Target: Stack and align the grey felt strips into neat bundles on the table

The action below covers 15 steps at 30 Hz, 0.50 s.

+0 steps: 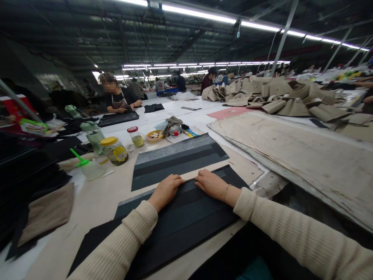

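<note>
Left hand [166, 191] and right hand [212, 186] pinch one black panel's [192, 216] edge, one striped panel [177, 160] at twelve o'clock, bare worktop [94, 202] at nine.

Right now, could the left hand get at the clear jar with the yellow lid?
Probably yes: just a flat dark grey-banded panel lies between the left hand and the jar.

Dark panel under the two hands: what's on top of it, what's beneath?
On the dark panel: left hand and right hand, fingertips near its far edge. A beige surface shows past its near and far edges; whatever lies directly beneath is covered.
</note>
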Each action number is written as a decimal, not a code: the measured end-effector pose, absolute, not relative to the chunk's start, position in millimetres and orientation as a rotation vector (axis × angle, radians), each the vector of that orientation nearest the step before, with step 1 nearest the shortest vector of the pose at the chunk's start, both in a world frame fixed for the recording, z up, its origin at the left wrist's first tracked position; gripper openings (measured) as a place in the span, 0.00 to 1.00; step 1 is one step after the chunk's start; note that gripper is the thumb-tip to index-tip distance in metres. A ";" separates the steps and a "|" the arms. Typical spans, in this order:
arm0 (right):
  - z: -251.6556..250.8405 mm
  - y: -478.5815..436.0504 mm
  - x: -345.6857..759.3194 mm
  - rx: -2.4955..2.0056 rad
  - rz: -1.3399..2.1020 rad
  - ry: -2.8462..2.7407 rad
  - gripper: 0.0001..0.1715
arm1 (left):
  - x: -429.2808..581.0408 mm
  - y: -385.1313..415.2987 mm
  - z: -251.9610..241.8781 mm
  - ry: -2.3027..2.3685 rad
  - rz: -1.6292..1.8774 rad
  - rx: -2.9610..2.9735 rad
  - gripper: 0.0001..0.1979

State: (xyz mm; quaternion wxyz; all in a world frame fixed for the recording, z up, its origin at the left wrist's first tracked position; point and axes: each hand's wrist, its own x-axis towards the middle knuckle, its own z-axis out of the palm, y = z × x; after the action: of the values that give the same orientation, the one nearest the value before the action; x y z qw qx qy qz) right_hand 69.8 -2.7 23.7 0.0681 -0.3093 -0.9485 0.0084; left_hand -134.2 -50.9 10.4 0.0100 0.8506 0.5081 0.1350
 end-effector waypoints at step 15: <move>20.0 -22.3 21.4 -0.865 0.045 -2.854 0.15 | -147.2 -63.2 10.8 1.637 0.380 2.710 0.12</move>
State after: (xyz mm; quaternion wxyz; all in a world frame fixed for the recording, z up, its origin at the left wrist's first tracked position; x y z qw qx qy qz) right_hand 21.4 -22.3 20.0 0.0796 -0.2892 -0.9538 0.0150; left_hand -147.2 -63.2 10.8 -0.0237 0.8496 0.5132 0.1192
